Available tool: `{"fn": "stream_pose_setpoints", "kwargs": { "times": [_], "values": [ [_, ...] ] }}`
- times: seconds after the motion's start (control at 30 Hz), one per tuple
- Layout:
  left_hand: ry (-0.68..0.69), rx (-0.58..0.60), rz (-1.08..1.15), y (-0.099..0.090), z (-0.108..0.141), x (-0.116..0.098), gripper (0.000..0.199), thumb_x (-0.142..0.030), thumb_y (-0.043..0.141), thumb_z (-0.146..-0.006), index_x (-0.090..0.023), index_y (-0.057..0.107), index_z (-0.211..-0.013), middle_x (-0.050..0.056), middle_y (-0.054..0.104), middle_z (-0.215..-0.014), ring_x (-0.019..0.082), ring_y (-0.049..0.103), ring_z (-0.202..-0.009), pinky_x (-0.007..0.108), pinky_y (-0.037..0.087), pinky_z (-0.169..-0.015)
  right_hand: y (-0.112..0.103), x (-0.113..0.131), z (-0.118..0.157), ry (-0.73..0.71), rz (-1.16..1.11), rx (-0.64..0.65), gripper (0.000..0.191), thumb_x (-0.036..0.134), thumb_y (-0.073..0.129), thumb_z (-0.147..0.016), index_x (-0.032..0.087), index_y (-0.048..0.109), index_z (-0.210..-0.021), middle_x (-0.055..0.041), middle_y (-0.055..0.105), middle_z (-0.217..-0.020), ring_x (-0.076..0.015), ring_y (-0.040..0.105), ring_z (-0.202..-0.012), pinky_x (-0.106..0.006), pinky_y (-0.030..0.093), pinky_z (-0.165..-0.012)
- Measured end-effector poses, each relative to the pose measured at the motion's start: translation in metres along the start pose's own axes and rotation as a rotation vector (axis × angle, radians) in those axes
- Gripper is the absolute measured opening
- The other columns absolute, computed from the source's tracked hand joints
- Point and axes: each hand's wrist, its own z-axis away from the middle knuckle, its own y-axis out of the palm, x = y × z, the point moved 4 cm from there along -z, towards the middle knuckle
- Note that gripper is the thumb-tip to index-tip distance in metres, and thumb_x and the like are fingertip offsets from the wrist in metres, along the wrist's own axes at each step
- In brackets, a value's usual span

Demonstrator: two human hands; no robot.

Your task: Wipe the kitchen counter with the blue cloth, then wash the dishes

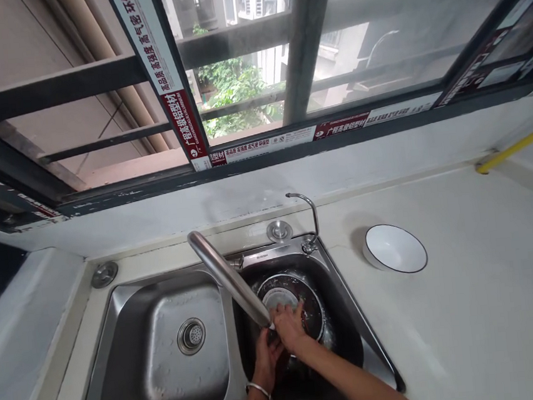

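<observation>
Both hands are in the right basin of a steel sink [234, 370], beneath the end of a brushed metal faucet [229, 279]. My right hand [288, 325] has its fingers bent near the faucet's outlet, over the edge of a round pale dish [279, 297]. Lower and to its left is my left hand [268, 354], with a bracelet at the wrist; its fingers are partly hidden, and what they touch is unclear. A round pan or bowl with a dark inside [312, 309] lies in the basin around the dish, with wet specks on it.
A white bowl with a dark rim [396, 248] stands on the counter [470, 306] to the right. A thin curved spout [313, 211] rises behind the basin. The left basin [174, 316] has a drain. Behind are a window and a yellow pipe [520, 145].
</observation>
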Motion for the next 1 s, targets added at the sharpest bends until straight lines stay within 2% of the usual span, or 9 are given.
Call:
{"fn": "stream_pose_setpoints", "kwargs": {
  "times": [0.17, 0.3, 0.5, 0.73, 0.9, 1.0],
  "values": [
    [-0.007, -0.045, -0.039, -0.006, -0.005, 0.004, 0.035, -0.027, 0.05, -0.094, -0.014, 0.06, -0.125, 0.016, 0.056, -0.142, 0.022, 0.07, -0.099, 0.034, 0.06, -0.084, -0.022, -0.027, -0.015, -0.099, 0.046, -0.08, 0.046, 0.009, 0.046, -0.088, 0.012, 0.058, -0.132, -0.0209, 0.056, -0.137, -0.0309, 0.053, -0.119, -0.045, 0.038, -0.103],
    [-0.002, -0.037, -0.045, -0.008, -0.005, 0.004, 0.039, -0.029, 0.056, -0.091, -0.016, 0.059, -0.129, 0.015, 0.055, -0.143, 0.025, 0.069, -0.105, 0.035, 0.059, -0.088, -0.022, -0.035, -0.025, -0.091, 0.071, -0.085, 0.049, 0.006, 0.044, -0.089, 0.007, 0.054, -0.137, -0.0225, 0.055, -0.138, -0.0295, 0.056, -0.119, -0.039, 0.039, -0.102],
    [0.005, -0.004, -0.032, -0.008, -0.004, 0.003, 0.046, -0.029, 0.053, -0.092, -0.02, 0.052, -0.137, 0.014, 0.042, -0.155, 0.026, 0.068, -0.107, 0.04, 0.058, -0.093, -0.022, -0.022, -0.043, -0.032, 0.109, -0.081, 0.036, 0.007, 0.045, -0.09, 0.001, 0.065, -0.119, -0.0277, 0.064, -0.118, -0.0328, 0.06, -0.107, -0.042, 0.042, -0.094],
    [0.021, 0.024, -0.024, -0.005, -0.006, 0.002, 0.057, -0.033, 0.064, -0.086, -0.029, 0.046, -0.14, 0.009, 0.054, -0.146, 0.024, 0.068, -0.109, 0.038, 0.056, -0.096, -0.037, -0.03, -0.053, -0.067, 0.136, -0.067, 0.038, 0.003, 0.046, -0.085, 0.005, 0.07, -0.114, -0.0265, 0.067, -0.115, -0.0338, 0.06, -0.111, -0.051, 0.033, -0.103],
    [0.039, -0.018, -0.046, -0.005, -0.009, 0.003, 0.057, -0.028, 0.063, -0.086, -0.026, 0.046, -0.14, 0.011, 0.055, -0.145, 0.023, 0.066, -0.113, 0.037, 0.055, -0.097, -0.045, -0.037, -0.046, -0.053, 0.142, -0.037, 0.029, 0.005, 0.054, -0.082, 0.007, 0.073, -0.103, -0.0251, 0.071, -0.105, -0.0333, 0.065, -0.104, -0.051, 0.035, -0.103],
    [0.036, -0.027, -0.054, -0.006, -0.011, 0.004, 0.052, -0.027, 0.064, -0.085, -0.024, 0.051, -0.135, 0.012, 0.054, -0.145, 0.024, 0.066, -0.114, 0.036, 0.054, -0.097, -0.046, -0.036, -0.041, -0.039, 0.12, -0.03, 0.025, 0.008, 0.057, -0.082, 0.01, 0.074, -0.1, -0.0222, 0.072, -0.104, -0.0314, 0.067, -0.103, -0.046, 0.04, -0.101]
  ]
}}
